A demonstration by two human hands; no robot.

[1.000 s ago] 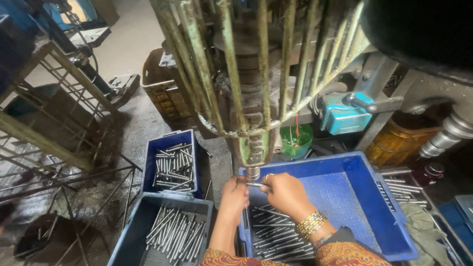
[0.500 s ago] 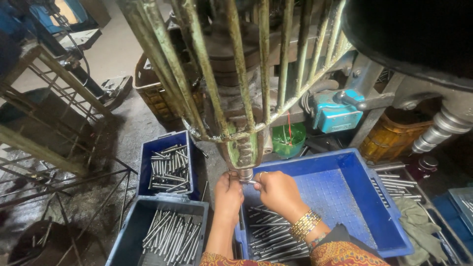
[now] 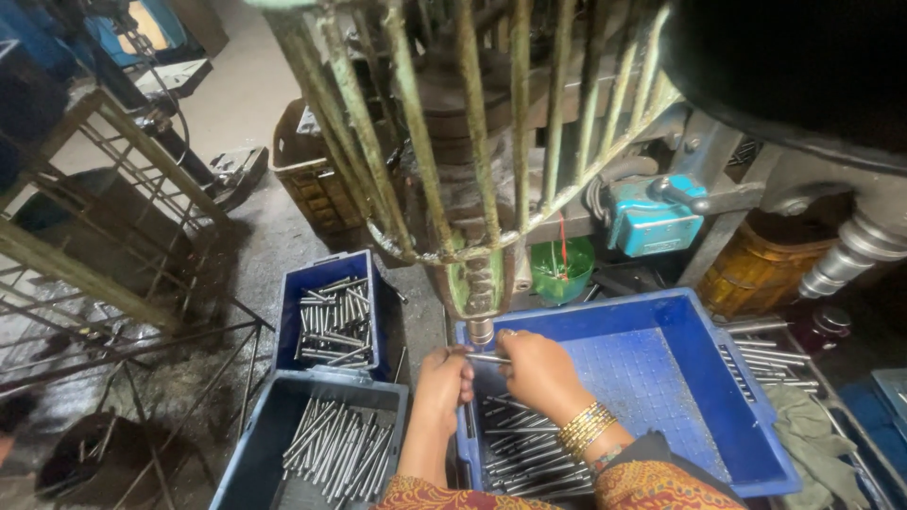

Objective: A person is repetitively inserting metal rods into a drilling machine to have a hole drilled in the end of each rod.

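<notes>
Together, left hand (image 3: 442, 380) and right hand (image 3: 537, 370) gripping one metal rod (image 3: 487, 358) between them.

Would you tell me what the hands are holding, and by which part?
Both hands share one thin metal rod, lying level under the machine's tip: the left hand grips its left end, the right hand its right end.

thin metal rod (image 3: 487, 358) lying level, pinched at both ends.
</notes>
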